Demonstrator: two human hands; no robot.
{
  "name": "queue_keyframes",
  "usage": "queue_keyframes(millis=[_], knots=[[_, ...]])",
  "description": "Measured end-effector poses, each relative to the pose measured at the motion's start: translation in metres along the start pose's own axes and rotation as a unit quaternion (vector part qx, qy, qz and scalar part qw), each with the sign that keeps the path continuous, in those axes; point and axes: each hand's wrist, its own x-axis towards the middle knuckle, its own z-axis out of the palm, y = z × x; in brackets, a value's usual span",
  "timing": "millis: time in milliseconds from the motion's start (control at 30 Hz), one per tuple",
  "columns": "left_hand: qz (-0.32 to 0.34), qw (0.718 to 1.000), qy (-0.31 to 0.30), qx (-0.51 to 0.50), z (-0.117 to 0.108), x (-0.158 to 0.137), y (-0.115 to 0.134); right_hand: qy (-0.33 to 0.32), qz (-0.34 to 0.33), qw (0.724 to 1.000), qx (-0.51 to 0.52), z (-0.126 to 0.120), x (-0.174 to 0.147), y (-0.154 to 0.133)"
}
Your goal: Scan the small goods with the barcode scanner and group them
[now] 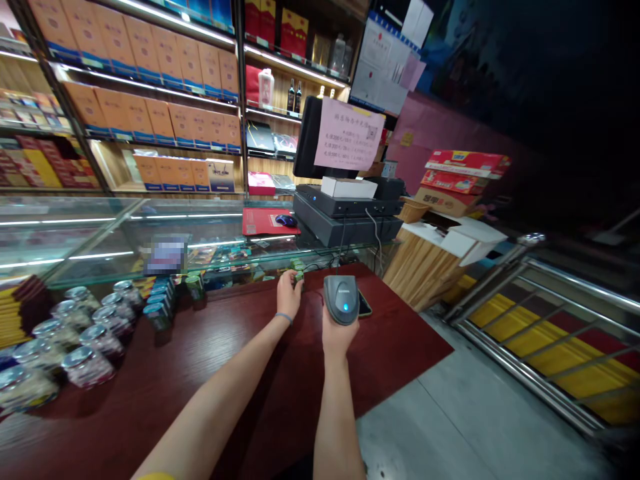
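My right hand is wrapped round the handle of a grey barcode scanner, which shows a lit blue light. Close by on its left, my left hand has its fingers closed round a small green can near the back edge of the dark red table. Most of that can is hidden by the fingers. A similar green can stands farther left. Partly behind the scanner lies a phone.
Rows of lidded jars and stacked small tins occupy the table's left. Behind it is a glass counter with a monitor, cash drawer and mouse. A metal railing stands at right.
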Motion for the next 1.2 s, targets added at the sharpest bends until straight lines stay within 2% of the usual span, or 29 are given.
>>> queue_keyframes(millis=[100, 200, 333, 433, 533, 600, 733, 833, 933, 1100, 1200], knots=[[-0.035, 0.994, 0.016, -0.104, -0.023, -0.005, 0.008, 0.039, -0.008, 0.999, -0.024, -0.002, 0.000, -0.016], [-0.086, 0.979, 0.016, -0.181, -0.062, -0.013, 0.015, 0.006, -0.029, 0.998, -0.060, -0.004, -0.001, -0.034], [-0.194, 0.947, -0.011, -0.256, -0.129, -0.026, 0.020, -0.096, -0.053, 0.990, -0.085, -0.005, -0.006, -0.055], [-0.239, 0.921, -0.008, -0.307, -0.179, -0.033, 0.018, -0.175, -0.080, 0.977, -0.096, -0.001, -0.012, -0.068], [-0.275, 0.902, 0.012, -0.333, -0.219, -0.035, 0.015, -0.267, -0.113, 0.949, -0.123, 0.005, -0.021, -0.080], [-0.293, 0.890, 0.031, -0.347, -0.238, -0.036, 0.012, -0.339, -0.138, 0.921, -0.135, 0.010, -0.028, -0.088], [-0.304, 0.871, 0.068, -0.379, -0.258, -0.036, 0.006, -0.461, -0.210, 0.848, -0.154, 0.016, -0.042, -0.102], [-0.307, 0.864, 0.084, -0.391, -0.263, -0.035, 0.001, -0.490, -0.256, 0.813, -0.181, 0.017, -0.050, -0.109], [-0.313, 0.858, 0.101, -0.395, -0.263, -0.035, -0.004, -0.501, -0.281, 0.796, -0.190, 0.018, -0.054, -0.112], [-0.280, 0.897, 0.081, -0.332, -0.263, -0.033, -0.012, -0.517, -0.289, 0.778, -0.210, 0.019, -0.054, -0.112], [-0.279, 0.901, 0.084, -0.323, -0.263, -0.032, -0.013, -0.518, -0.286, 0.777, -0.216, 0.018, -0.053, -0.113]])
